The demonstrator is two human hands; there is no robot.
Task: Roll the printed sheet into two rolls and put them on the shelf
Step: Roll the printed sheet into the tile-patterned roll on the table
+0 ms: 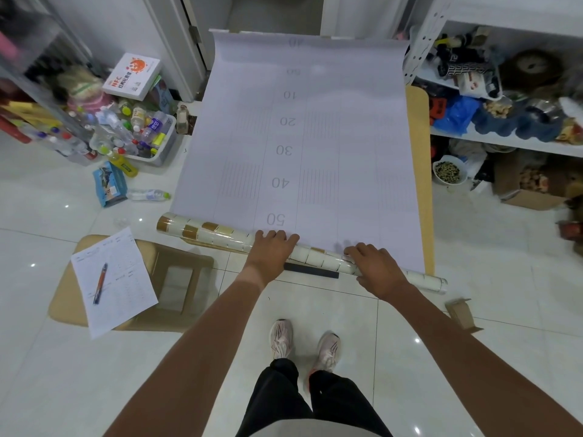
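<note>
A large pale sheet (321,146) printed with numbers 10 to 50 and line blocks lies flat on a long tan table (421,171). Its near end is wound into a roll (220,234) showing a white and brown tile pattern, lying across the table's front edge. My left hand (271,247) rests on top of the roll near its middle, fingers curled over it. My right hand (375,263) lies on the roll further right, fingers bent over it. A white shelf unit (511,140) packed with items stands to the right.
A low stool (176,279) at the left carries a printed form (113,279) and a pen (100,283). A bin of plastic bottles (138,137) stands at the far left. A cardboard scrap (462,313) lies on the tiled floor. A dark strip (312,270) shows under the roll.
</note>
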